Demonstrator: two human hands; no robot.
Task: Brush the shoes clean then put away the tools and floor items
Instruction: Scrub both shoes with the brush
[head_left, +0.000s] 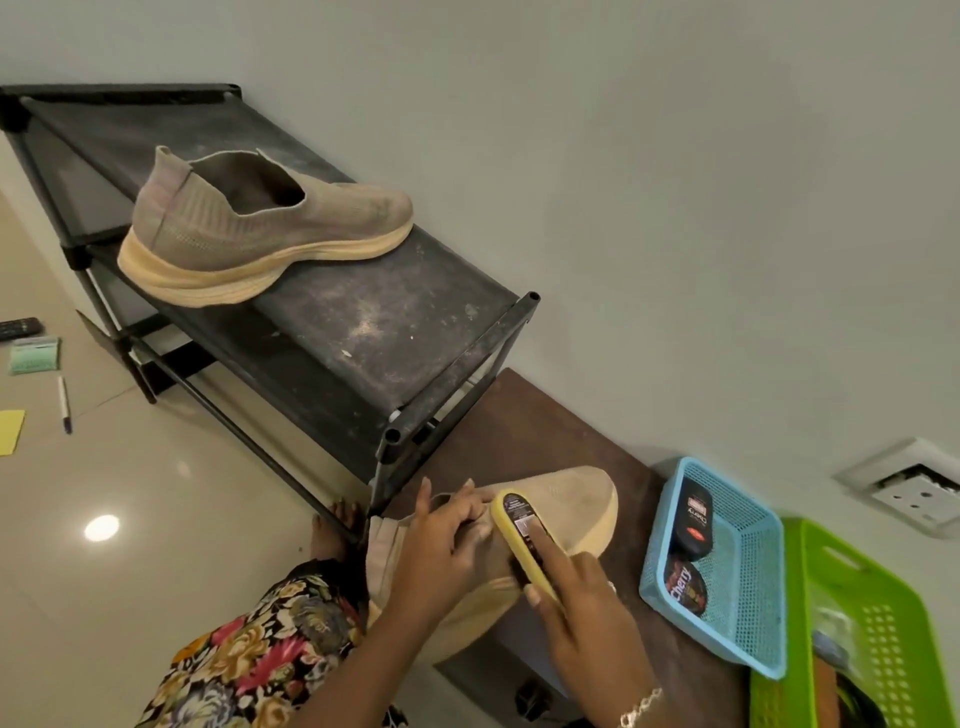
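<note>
A beige knit shoe (571, 506) lies on a low brown table (524, 431) in front of me. My left hand (441, 551) grips it at the collar. My right hand (576, 597) holds a yellow shoe brush (511, 525) pressed bristles-down on the shoe's upper, forefinger stretched along the brush's back. The second, greyer knit shoe (260, 228) stands on the top shelf of a dusty black shoe rack (374, 338).
A blue mesh basket (748, 587) with a black polish bottle and a polish tin sits on the table's right. A green basket (857, 623) is beside it. On the floor at left lie a remote (18, 328), a green pad (35, 355), a marker (64, 404) and a yellow paper (10, 431).
</note>
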